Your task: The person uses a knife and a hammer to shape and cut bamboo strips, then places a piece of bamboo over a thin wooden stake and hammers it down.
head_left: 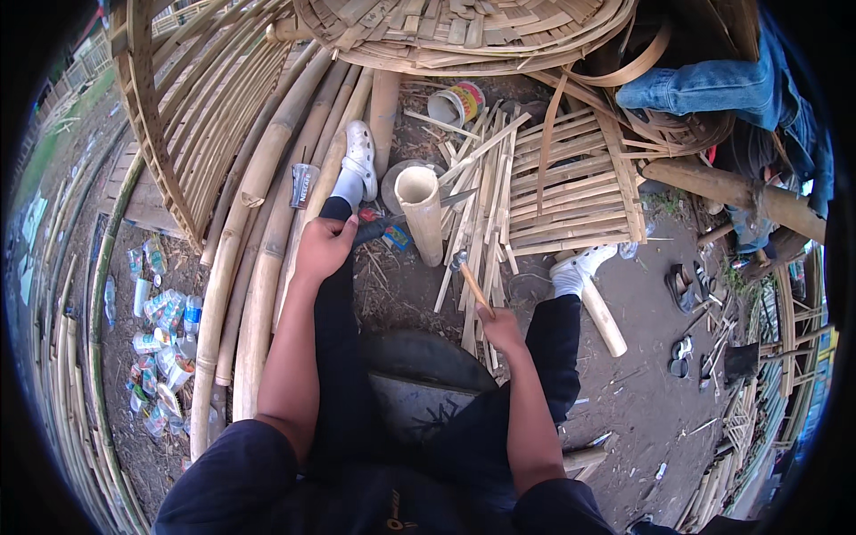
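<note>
My left hand [325, 250] is closed around the dark handle of a large knife [373, 229]. Its blade lies level across a short bamboo tube [425, 234], and the tip shows past the tube's right side. Whether the blade passes behind the tube or sits in it, I cannot tell. The tube stands upright on the ground between my feet, its hollow end up. In my right hand [503, 330] is a hammer [471, 282], gripped by its wooden handle, with the head to the right of the tube's foot and apart from it.
Split bamboo strips [477, 232] lie right of the tube, beside a slatted bamboo panel [571, 183]. Long bamboo poles [267, 205] run along my left. Beyond them are plastic litter [165, 348] and a bamboo frame [147, 116]. A white bucket [456, 104] stands ahead; another person's jeans-clad leg [704, 89] is far right.
</note>
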The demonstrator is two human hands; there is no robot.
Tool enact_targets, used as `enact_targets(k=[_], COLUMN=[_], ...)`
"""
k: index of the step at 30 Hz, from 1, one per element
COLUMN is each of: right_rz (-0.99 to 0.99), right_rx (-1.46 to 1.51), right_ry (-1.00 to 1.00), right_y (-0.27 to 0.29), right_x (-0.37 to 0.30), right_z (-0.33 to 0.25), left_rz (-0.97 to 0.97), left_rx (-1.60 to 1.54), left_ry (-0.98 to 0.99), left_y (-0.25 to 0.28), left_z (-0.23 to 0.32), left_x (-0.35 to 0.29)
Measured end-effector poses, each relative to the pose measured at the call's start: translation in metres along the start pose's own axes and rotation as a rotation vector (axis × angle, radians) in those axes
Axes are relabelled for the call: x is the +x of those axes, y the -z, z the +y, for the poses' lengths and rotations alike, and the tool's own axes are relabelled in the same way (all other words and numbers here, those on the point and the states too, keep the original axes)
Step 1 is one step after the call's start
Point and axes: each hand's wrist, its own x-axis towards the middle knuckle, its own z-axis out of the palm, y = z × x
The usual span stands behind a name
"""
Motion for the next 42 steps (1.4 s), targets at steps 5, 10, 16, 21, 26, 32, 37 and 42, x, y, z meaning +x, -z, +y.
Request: enact_targets(k=[5,10,16,21,26,32,37,42], right_rz=[0.040,0.076,0.062,0.046,0.043,0.051,0.022,0.020], right_rx=[0.404,0.596,0.638,0.651,0.695,0.753,0.814,0.852], right_ry=[-0.027,-0.014,-0.054,-0.058,-0.082,-0.109,-0.163,-0.170], right_y=[0.039,0.063,0.067,0.064,0.060,0.055,0.051,0.051], right_x=[-0.039,-0.059,-0.064,-0.067,-0.066,-0.061,-0.054,-0.048], right_z=[-0.016,-0.037,-0.041,-0.039,-0.038,-0.033,-0.029,-0.033], left_rz=[-0.060,-0.083,-0.006,0.022,0.039,0.072,0.088,0.118], left_rx=[0.175,0.288,0.342,0.374,0.373,0.329,0.315,0.342], left_ry=[0.018,-0.075,-0.223,-0.190,-0.142,-0.118,-0.082,-0.126], left_y=[0.016,-0.005,-0.029,-0.029,-0.019,-0.024,-0.028,-0.035], left_z=[0.061,0.079,0.089,0.090,0.080,0.045,0.034,0.048], left_x=[-0.013,-0.019,-0.018,-0.010,-0.003,-0.013,-0.005,0.005])
